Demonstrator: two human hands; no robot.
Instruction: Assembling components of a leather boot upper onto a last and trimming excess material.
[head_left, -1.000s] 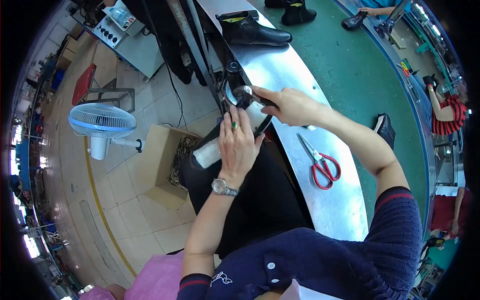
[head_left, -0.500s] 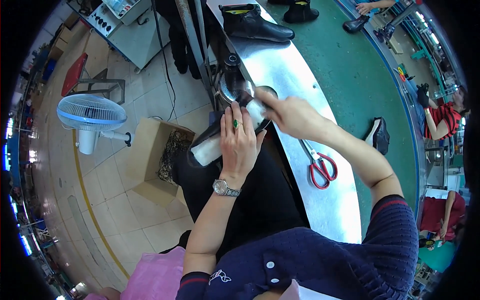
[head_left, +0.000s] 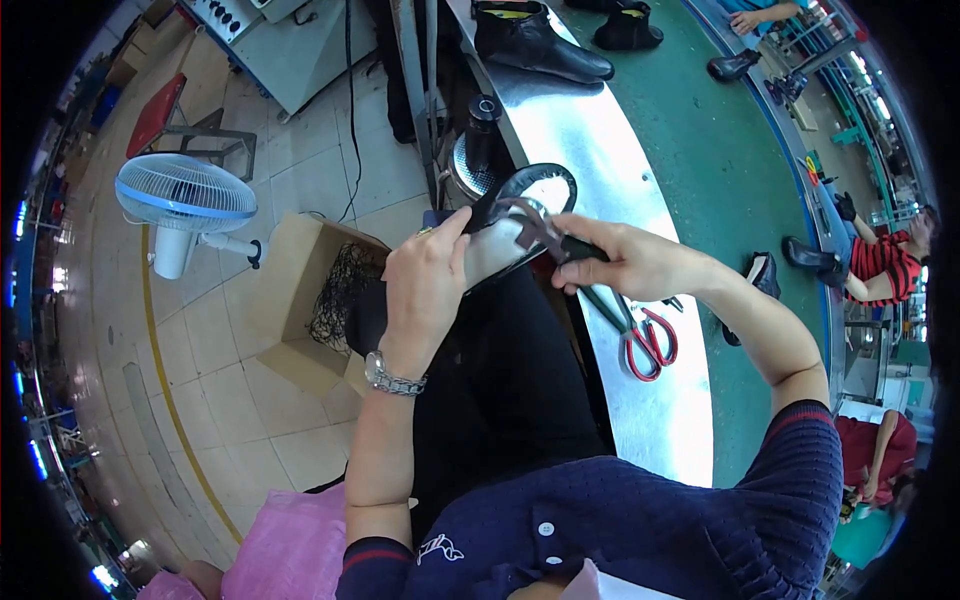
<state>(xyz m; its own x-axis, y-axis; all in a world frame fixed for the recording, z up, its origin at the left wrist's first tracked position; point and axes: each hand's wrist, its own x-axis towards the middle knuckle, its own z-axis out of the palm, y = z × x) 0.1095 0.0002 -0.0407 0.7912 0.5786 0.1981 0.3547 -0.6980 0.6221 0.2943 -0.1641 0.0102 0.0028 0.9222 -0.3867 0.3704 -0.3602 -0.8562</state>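
A black shoe (head_left: pixel 497 248) rests sole side up over my lap, its pale insole showing and dark leather round the edge. My left hand (head_left: pixel 424 285) grips it from the left side, fingers curled over the edge and partly hidden. My right hand (head_left: pixel 632 262) holds dark-handled pincers (head_left: pixel 541 234), their metal head at the edge of the shoe's sole near the toe. Whether the jaws pinch the leather, I cannot tell. Just below that hand, red-handled scissors (head_left: pixel 653 345) lie on the shiny metal ledge (head_left: pixel 660 420).
Black boots (head_left: pixel 540 45) stand at the ledge's far end, beside a green conveyor belt (head_left: pixel 700 150) carrying other shoes. A dark post-like fixture (head_left: pixel 482 130) rises beyond my shoe. On the left are a cardboard box (head_left: pixel 290 300) and a fan (head_left: pixel 185 195). Co-workers sit across the belt.
My left hand has shifted from flat over the sole to gripping the shoe's left side. The right hand has turned, its pincers now clearly visible, and the shoe's toe end shows more.
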